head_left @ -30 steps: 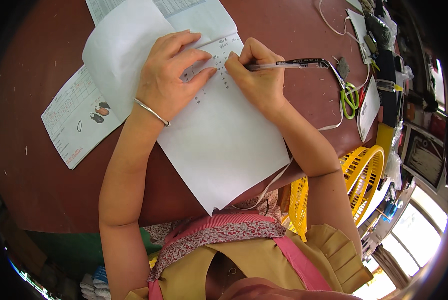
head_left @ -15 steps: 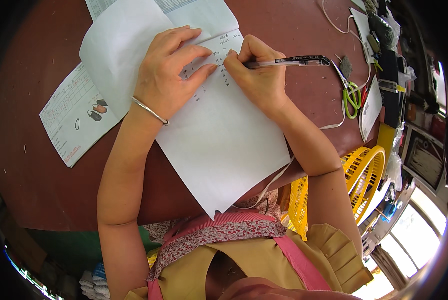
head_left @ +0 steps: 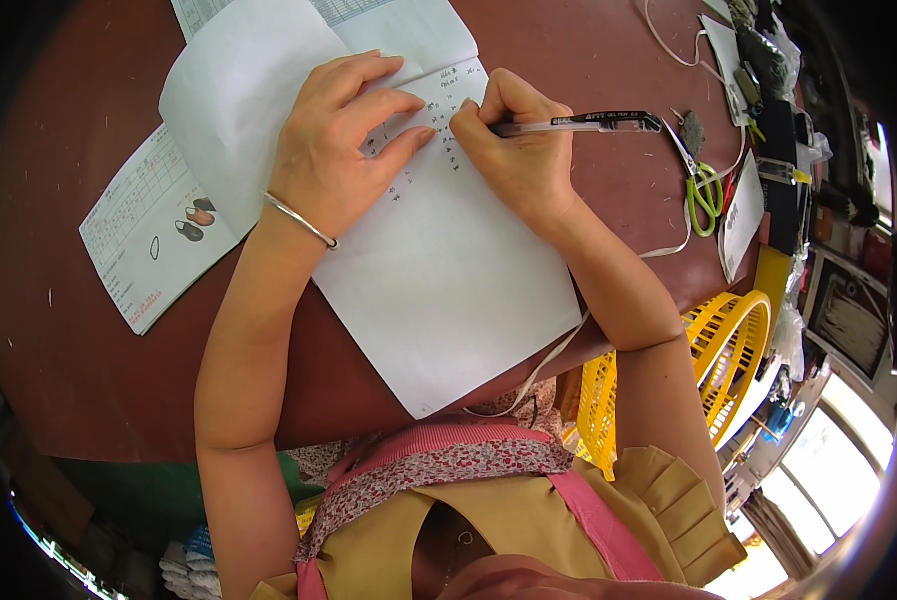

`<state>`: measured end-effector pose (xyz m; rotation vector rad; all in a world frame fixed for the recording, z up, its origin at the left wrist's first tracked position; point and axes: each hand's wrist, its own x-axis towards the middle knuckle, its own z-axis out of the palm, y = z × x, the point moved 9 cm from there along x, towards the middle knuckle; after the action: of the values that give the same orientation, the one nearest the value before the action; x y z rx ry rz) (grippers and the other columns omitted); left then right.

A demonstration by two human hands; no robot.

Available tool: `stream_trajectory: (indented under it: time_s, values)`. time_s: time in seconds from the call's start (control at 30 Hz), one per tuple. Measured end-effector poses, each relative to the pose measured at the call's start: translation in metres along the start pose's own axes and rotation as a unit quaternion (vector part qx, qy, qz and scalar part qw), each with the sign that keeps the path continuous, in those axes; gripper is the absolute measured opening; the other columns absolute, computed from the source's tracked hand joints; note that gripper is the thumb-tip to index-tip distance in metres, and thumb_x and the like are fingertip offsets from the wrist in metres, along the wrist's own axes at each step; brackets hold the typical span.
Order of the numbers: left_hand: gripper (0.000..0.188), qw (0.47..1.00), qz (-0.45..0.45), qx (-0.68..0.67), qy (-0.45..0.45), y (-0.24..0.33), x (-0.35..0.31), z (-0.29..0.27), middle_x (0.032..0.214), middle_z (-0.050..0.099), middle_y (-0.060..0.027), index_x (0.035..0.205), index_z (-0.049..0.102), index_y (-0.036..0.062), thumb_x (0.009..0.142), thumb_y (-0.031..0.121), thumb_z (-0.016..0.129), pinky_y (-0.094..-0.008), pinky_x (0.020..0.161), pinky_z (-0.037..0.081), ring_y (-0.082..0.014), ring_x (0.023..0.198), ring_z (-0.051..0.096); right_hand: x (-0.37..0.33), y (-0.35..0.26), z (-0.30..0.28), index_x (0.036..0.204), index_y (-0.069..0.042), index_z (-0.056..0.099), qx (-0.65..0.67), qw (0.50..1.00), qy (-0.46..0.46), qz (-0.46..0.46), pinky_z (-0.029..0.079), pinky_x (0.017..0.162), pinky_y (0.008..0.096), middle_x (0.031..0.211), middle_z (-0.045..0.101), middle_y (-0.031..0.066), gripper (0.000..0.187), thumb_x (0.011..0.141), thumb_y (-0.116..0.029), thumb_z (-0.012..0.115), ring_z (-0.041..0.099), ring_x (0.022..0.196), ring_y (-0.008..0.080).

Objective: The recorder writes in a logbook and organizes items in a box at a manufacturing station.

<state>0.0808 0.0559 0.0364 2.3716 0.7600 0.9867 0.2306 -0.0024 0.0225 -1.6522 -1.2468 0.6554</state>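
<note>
My right hand [head_left: 523, 150] is closed round a pen [head_left: 583, 123] with a clear barrel and black cap end. The pen's tip is hidden behind my fingers, over a white sheet of paper [head_left: 458, 290] with small handwritten marks near its top. On the upper left of the sheet rests my left hand [head_left: 353, 130], its fingers spread and curved with nothing in them. Beside and under that hand is a folded-back white page [head_left: 233, 90]. A booklet page [head_left: 158, 250] with a grid and small pictures of shoe-like shapes lies to the left.
Scissors with green handles [head_left: 705, 200] lie on the dark red table [head_left: 98, 370] to the right, near a white cord [head_left: 683, 235] and a paper slip [head_left: 740, 225]. A yellow plastic basket [head_left: 733, 350] stands below the right edge. Assorted bags and tools crowd the far right.
The sheet's lower corner sits a little higher and looks less jagged. Both hands stay almost in place, with the right hand and pen shifted only very slightly.
</note>
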Motion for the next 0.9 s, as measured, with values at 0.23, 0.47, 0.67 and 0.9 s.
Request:
stream_trajectory:
  time_s: [0.23,0.47,0.67,0.9]
  values:
    - [0.025,1.000,-0.011,0.001,-0.009,0.0003,-0.0001,0.0002,0.122,0.068,-0.0070,0.094,0.076,0.0087,0.071,0.008,0.087,-0.0364,0.094,0.055,-0.0262,0.118,0.061,-0.0013,0.0023,-0.0079,0.067,-0.006,0.038,-0.018,0.999,0.025,-0.011,0.034,0.048,0.0271,0.057,0.042,-0.0029,0.035,0.083,-0.001,0.069,0.036,0.055,0.0052]
    - [0.025,1.000,-0.012,-0.001,-0.007,-0.0017,-0.0006,0.0007,0.121,0.068,-0.0072,0.094,0.076,0.0085,0.071,0.008,0.087,-0.0372,0.095,0.055,-0.0269,0.118,0.061,-0.0049,0.0022,-0.0065,0.067,-0.006,0.037,-0.031,0.999,0.019,-0.007,0.033,0.048,0.0275,0.056,0.040,-0.0024,0.036,0.084,-0.001,0.068,0.035,0.055,0.0051]
    - [0.025,1.000,-0.011,0.003,-0.010,-0.0008,-0.0008,0.0012,0.122,0.068,-0.0070,0.094,0.076,0.0088,0.071,0.009,0.087,-0.0372,0.095,0.054,-0.0269,0.119,0.061,-0.0056,-0.0003,-0.0052,0.067,-0.006,0.038,-0.039,0.999,0.015,-0.009,0.035,0.048,0.0276,0.056,0.044,-0.0014,0.035,0.084,-0.002,0.069,0.038,0.053,0.0055]
    - [0.025,1.000,-0.008,0.008,-0.010,0.0000,-0.0004,0.0002,0.122,0.068,-0.0066,0.094,0.076,0.0085,0.072,0.009,0.087,-0.0370,0.095,0.055,-0.0268,0.118,0.061,-0.0051,-0.0021,-0.0051,0.067,-0.006,0.039,-0.038,0.999,0.012,-0.027,0.036,0.048,0.0273,0.057,0.046,-0.0008,0.034,0.083,-0.001,0.069,0.039,0.053,0.0058]
